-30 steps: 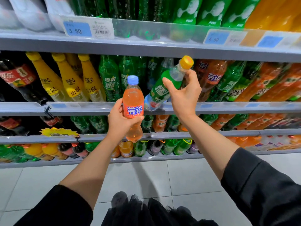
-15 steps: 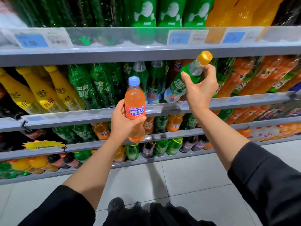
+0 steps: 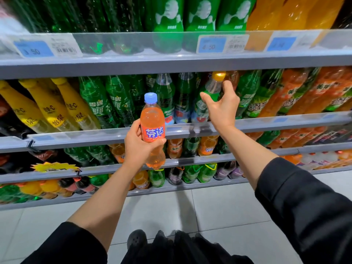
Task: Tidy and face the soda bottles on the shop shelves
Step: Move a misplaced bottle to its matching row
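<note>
My left hand (image 3: 139,143) grips an orange soda bottle (image 3: 152,122) with a blue cap, held upright in front of the second shelf rail (image 3: 95,135). My right hand (image 3: 222,107) holds a green-labelled bottle with a yellow cap (image 3: 212,88) by its shoulder, fingers and thumb curled around it. That bottle stands almost upright in the second shelf row, among the green soda bottles (image 3: 165,100). Its lower part is hidden behind my right hand.
Yellow-capped yellow bottles (image 3: 47,105) lean at the left of the same shelf, orange bottles (image 3: 304,96) at the right. Large green bottles (image 3: 167,16) fill the top shelf above price tags (image 3: 211,44). Lower shelves hold small mixed bottles (image 3: 190,174). White tiled floor (image 3: 219,206) lies below.
My right hand has carried the yellow-capped bottle from a tilted position in front of the rail up into the shelf row, nearly upright. The orange bottle stays in my left hand.
</note>
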A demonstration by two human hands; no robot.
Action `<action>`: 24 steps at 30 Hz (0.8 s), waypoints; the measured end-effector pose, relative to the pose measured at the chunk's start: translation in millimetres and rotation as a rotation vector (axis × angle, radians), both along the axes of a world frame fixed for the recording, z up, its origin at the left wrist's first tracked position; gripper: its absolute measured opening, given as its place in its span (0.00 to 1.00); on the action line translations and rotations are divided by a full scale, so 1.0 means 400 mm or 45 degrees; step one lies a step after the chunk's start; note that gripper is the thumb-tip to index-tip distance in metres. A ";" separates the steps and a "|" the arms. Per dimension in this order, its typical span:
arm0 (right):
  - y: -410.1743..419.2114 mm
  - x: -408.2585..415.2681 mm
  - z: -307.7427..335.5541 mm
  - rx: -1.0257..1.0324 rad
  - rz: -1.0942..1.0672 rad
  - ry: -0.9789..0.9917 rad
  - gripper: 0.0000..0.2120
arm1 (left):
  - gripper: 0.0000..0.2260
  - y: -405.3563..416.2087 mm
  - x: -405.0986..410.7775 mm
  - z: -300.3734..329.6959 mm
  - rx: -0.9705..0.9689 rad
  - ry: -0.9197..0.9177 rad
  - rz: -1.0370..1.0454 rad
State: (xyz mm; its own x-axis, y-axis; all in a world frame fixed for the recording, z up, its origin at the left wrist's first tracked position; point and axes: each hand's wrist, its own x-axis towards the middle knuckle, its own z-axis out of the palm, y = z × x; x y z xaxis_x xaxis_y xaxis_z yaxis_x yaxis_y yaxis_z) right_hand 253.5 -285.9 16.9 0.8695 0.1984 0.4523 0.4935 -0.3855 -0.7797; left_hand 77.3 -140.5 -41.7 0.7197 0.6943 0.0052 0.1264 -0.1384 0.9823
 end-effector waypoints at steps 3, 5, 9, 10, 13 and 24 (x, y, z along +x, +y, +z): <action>0.025 0.026 0.030 -0.158 -0.030 0.091 0.16 | 0.33 -0.006 0.007 0.001 0.004 -0.008 -0.022; 0.037 0.039 0.045 -0.282 -0.043 0.139 0.16 | 0.33 -0.008 0.012 0.005 0.000 -0.013 -0.035; 0.047 0.053 0.052 -0.392 -0.064 0.171 0.22 | 0.32 -0.010 0.021 0.012 -0.023 -0.018 -0.048; 0.047 0.051 0.052 -0.407 -0.062 0.182 0.22 | 0.31 -0.011 0.022 0.013 -0.029 -0.020 -0.046; 0.041 0.037 0.049 -0.440 -0.056 0.181 0.19 | 0.31 -0.016 0.024 0.015 -0.044 -0.023 -0.039; 0.019 -0.006 0.026 -0.457 -0.007 0.004 0.11 | 0.33 -0.061 0.046 0.020 -0.026 -0.024 -0.107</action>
